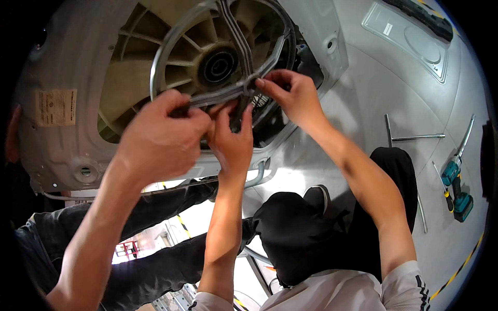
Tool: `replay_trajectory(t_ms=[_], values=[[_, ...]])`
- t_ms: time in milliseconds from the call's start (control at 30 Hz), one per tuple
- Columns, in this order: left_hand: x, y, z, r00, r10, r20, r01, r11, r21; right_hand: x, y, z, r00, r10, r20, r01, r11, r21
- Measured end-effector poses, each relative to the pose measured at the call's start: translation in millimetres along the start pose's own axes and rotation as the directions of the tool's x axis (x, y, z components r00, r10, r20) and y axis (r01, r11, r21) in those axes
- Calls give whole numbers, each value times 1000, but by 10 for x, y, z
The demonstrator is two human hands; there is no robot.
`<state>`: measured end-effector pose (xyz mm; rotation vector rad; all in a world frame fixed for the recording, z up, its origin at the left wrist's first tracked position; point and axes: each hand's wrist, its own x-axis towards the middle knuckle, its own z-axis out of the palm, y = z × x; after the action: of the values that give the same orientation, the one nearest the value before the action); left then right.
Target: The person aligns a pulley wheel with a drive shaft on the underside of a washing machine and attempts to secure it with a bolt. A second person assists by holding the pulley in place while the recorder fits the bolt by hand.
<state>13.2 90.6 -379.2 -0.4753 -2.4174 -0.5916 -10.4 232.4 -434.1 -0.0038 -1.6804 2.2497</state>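
- Hands first: your left hand [162, 139] came in from the lower left and was closed in a fist around a spoke of the wheel [171, 49], close to where the spokes met. I could not tell whether a dark piece under your fingers was a tool or part of the spoke.
- Your right hand was out of view, so I cannot say how it stood.
- The wheel, a big grey metal ring with thin spokes, sat against the ribbed back of the drum [140, 78], over its dark hub [220, 65], at the top middle of the view.
- The drum lay tipped on its side on the floor [373, 103], which seemed to be why its back faced up towards you and within easy reach.
- A co-worker crouched below you, with a dark head [295, 233] and a white shirt [332, 293], and reached up with both arms.
- The co-worker's nearer hand [232, 140] pinched the same spoke beside your fist, and the farther hand [290, 96] gripped its end towards the rim. Three grips on one spoke looked like a way of steadying it.
- A paper label [56, 107] was stuck to the drum's left side, and a grey hose [259, 173] curved under its lower edge.
- On the floor to the right, well apart from the work, lay a teal drill [456, 192], some thin metal rods [415, 137] and a flat grey panel [410, 36].
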Motion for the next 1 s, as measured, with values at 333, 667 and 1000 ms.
replay_trajectory(t_ms=[333,667,1000], values=[[-282,50,-13,948,-137,288,176,978,-114,-345,-37,-113,992,53,112,-47,998,-51],[-758,23,-304,956,-38,291,81,987,-136,-784,-76,-752,914,347,211,-389,897,210],[-1099,-145,-410,948,23,316,28,987,-156,-728,-217,-1313,788,610,-88,-526,739,421]])
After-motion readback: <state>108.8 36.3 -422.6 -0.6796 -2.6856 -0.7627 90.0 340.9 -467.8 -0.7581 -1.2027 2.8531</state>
